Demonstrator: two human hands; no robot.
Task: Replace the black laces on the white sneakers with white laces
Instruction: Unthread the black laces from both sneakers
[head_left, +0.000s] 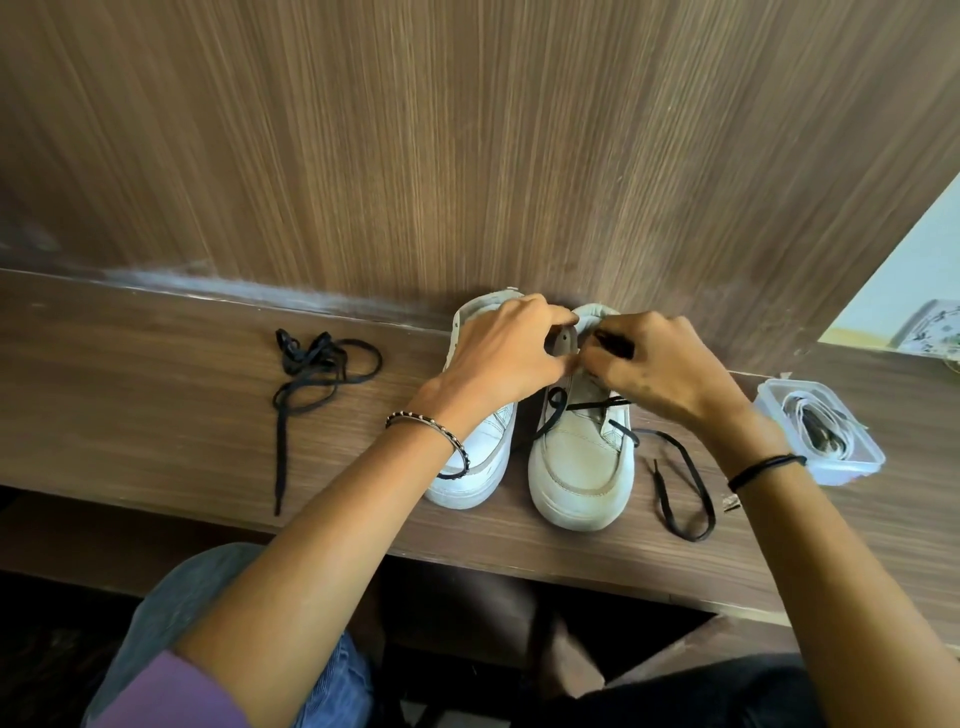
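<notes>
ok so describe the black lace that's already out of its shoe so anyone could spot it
Look along the wooden ledge, left of the pair of white sneakers. The loose black lace lies there in a tangled heap, touching neither shoe; the other black lace is threaded through the right-hand sneaker.

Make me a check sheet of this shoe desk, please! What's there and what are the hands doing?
Surface: brown wooden desk.
Job's things: laceless sneaker; laced sneaker, its black lace partly threaded; loose black lace lying left; tub of white laces right.
Clutter: small dark scrap beside the tub.
Grips: left hand holds the laced sneaker's flap; right hand pinches its black lace.
Cables: nothing seen.
Surroundings: wood panel wall behind.
</notes>
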